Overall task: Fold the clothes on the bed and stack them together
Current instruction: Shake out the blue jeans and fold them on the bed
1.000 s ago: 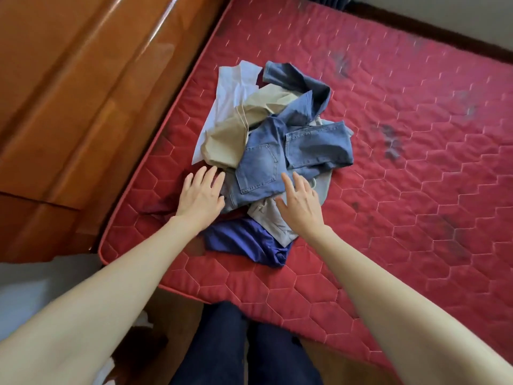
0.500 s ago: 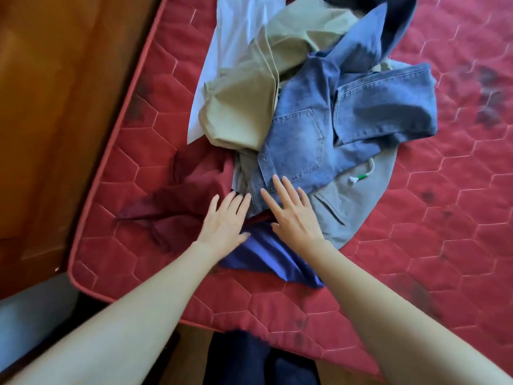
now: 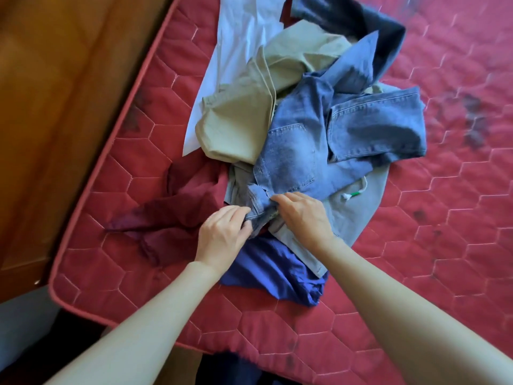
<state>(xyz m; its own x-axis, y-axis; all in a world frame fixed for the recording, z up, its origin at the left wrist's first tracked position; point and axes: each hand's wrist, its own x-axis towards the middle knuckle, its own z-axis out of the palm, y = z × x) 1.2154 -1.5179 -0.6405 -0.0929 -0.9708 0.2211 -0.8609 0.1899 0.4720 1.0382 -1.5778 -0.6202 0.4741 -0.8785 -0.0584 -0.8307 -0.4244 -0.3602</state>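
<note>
On the bed: near the corner of the red quilted mattress (image 3: 416,273) I saw the heap of clothes, with a wooden panel (image 3: 69,107) alongside.
Jeans: the light blue jeans (image 3: 299,151) lay on top of the heap, their near edge between my two hands.
Left hand: my left hand (image 3: 222,237) had its fingers curled onto the denim edge, pinching it.
Right hand: my right hand (image 3: 302,218) gripped the same edge just beside the left.
Under the hands: the blue garment (image 3: 277,273) and grey shorts (image 3: 358,212) lay beneath; the maroon garment (image 3: 177,212) spread to the left.
Farther off: the khaki trousers (image 3: 244,120) and white shirt (image 3: 238,43) lay beyond.
</note>
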